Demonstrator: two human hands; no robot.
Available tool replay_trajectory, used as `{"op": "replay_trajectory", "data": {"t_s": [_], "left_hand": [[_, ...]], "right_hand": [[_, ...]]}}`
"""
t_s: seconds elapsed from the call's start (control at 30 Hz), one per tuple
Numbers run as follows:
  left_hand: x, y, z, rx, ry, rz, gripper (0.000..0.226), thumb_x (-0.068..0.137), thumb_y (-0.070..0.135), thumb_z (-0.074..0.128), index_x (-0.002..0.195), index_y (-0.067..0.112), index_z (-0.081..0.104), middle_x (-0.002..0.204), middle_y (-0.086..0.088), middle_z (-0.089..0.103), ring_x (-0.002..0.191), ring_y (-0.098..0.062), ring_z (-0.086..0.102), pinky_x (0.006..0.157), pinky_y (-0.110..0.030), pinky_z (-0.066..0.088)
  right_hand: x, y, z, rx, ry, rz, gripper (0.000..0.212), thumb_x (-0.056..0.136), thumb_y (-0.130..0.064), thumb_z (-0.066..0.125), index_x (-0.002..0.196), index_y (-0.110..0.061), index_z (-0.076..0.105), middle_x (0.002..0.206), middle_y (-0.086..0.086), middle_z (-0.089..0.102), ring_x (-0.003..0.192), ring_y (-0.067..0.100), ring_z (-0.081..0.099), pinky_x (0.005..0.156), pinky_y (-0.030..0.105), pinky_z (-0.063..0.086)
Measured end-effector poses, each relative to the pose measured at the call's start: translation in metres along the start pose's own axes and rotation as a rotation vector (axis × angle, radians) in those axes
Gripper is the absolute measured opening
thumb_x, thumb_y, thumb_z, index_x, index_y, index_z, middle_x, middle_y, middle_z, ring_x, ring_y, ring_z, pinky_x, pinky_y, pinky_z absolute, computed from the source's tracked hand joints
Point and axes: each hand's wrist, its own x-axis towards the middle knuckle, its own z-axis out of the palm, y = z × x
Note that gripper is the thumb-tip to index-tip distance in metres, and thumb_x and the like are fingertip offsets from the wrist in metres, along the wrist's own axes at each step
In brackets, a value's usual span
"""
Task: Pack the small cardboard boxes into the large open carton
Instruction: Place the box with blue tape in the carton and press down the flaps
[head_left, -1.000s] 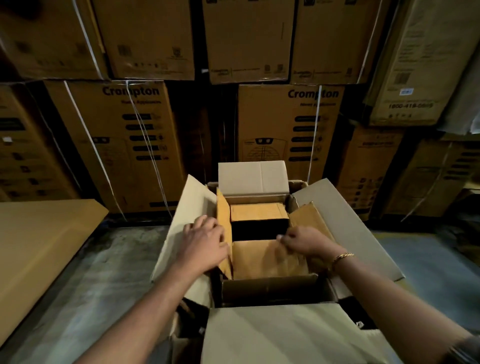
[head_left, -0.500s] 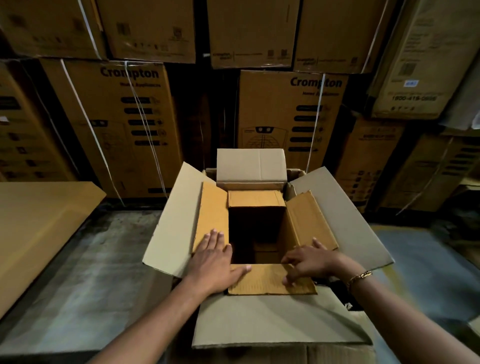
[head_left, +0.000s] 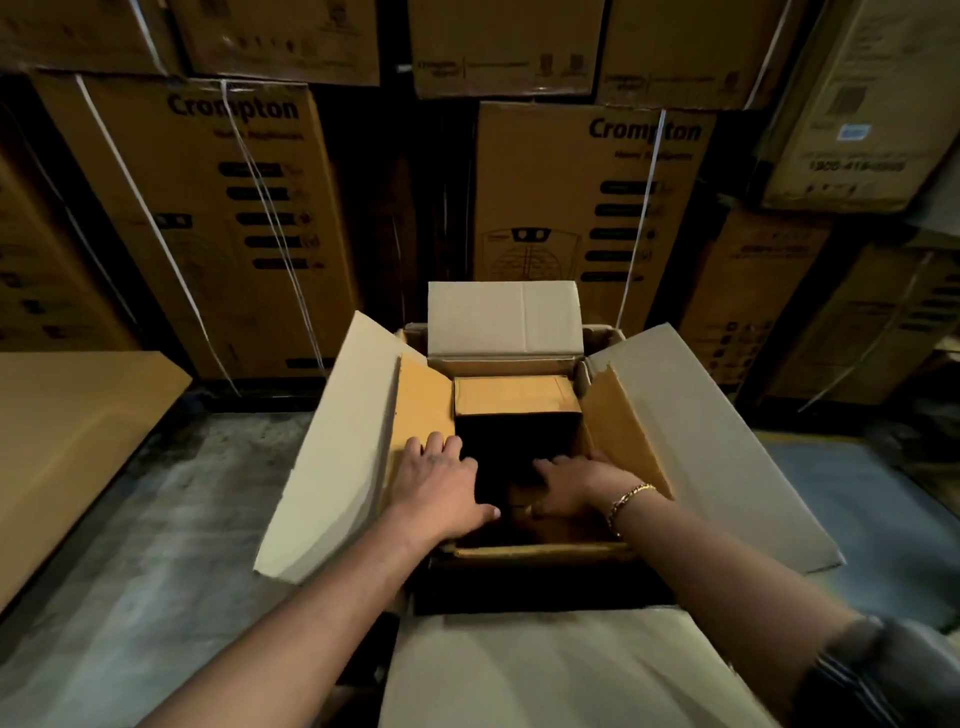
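The large open carton (head_left: 332, 447) stands on the floor in front of me, its four pale outer flaps spread wide. Brown inner flaps (head_left: 423, 405) line its left and right sides. A small brown cardboard box (head_left: 514, 395) sits inside against the far wall, its front face in shadow. My left hand (head_left: 441, 488) lies flat on the left inner flap at the rim of the dark opening, fingers apart. My right hand (head_left: 576, 483), with a gold bracelet on the wrist, reaches into the dark interior with fingers stretched out. The carton's bottom is hidden in shadow.
Tall printed cartons (head_left: 587, 208) are stacked like a wall right behind the open carton. A flat brown board (head_left: 67, 431) lies at the left. Grey concrete floor (head_left: 171, 545) shows on both sides of the carton.
Both hands have left the near inner flap and moved forward and down into the opening. That flap no longer lies flat under them.
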Motion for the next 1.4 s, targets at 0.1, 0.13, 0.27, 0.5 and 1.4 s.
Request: {"op": "replay_trajectory", "data": {"t_s": [0.1,0.13,0.27,0.5,1.4], "left_hand": [[0.03,-0.004,-0.002,0.004,-0.029,-0.012,0.069,0.083,0.071,0.054,0.134,0.023,0.054,0.139,-0.008,0.047,0.128,-0.029,0.038,0.103,-0.048,0.028],[0.041,-0.005,-0.004,0.01,-0.032,-0.023,0.07,0.083,0.07,0.055,0.135,0.023,0.053,0.141,-0.009,0.046,0.129,-0.029,0.037,0.103,-0.048,0.027],[0.086,-0.014,-0.008,-0.005,-0.044,-0.08,0.081,0.081,0.07,0.058,0.143,0.021,0.043,0.151,-0.011,0.037,0.137,-0.032,0.032,0.109,-0.047,0.024],[0.157,-0.039,-0.004,-0.09,-0.053,-0.189,0.11,0.08,0.062,0.066,0.159,0.016,0.005,0.163,-0.019,0.017,0.147,-0.037,0.02,0.116,-0.049,0.016],[0.148,-0.039,0.016,0.09,-0.001,-0.097,0.107,0.082,0.065,0.059,0.159,0.013,0.006,0.164,-0.018,0.013,0.149,-0.038,0.016,0.118,-0.052,0.015]], "right_hand": [[0.019,0.01,-0.024,0.094,0.013,-0.035,0.092,0.096,-0.058,0.053,0.162,-0.026,-0.003,0.17,0.008,-0.002,0.154,0.036,0.008,0.122,0.052,0.017],[0.023,0.015,-0.032,0.075,0.052,-0.028,0.094,0.096,-0.058,0.054,0.162,-0.026,-0.005,0.17,0.009,-0.004,0.154,0.037,0.007,0.121,0.052,0.017],[0.045,0.039,-0.054,0.018,0.199,0.029,0.098,0.094,-0.061,0.055,0.162,-0.027,-0.007,0.169,0.011,-0.009,0.155,0.038,0.003,0.122,0.052,0.017],[0.091,0.061,-0.07,0.128,0.318,0.103,0.097,0.092,-0.059,0.059,0.162,-0.027,-0.001,0.17,0.006,-0.008,0.152,0.039,0.019,0.12,0.055,0.017],[0.049,0.049,-0.027,-0.095,0.229,0.07,0.115,0.071,-0.083,0.061,0.161,-0.026,0.018,0.169,0.014,-0.002,0.155,0.037,-0.001,0.122,0.057,-0.009]]}}
